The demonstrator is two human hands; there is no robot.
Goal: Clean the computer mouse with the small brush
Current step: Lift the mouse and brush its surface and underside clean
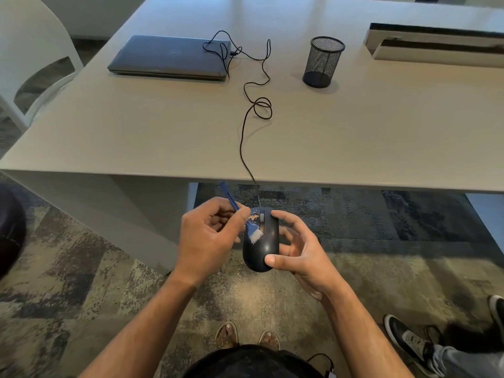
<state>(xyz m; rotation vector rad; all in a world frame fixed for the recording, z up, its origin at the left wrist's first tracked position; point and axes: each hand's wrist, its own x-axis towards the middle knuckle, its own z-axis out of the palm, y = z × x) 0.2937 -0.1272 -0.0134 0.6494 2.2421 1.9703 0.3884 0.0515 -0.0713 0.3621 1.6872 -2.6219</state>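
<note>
Head view puts both my hands in front of the counter (163, 126) edge, above the patterned carpet (81, 268). My right hand (297, 246) cradles the black computer mouse (266, 246) from its right side, thumb curled over the rear end and a fingertip on the front. My left hand (210, 236) pinches the blue small brush (246, 225), its pale bristles touching the mouse's left button beside the wheel, near some orange crumbs (254, 216). I see the mouse's cable (242, 137) running back across the counter to a closed laptop (169, 57); a mesh pen cup (323, 61) stands to the right.
</note>
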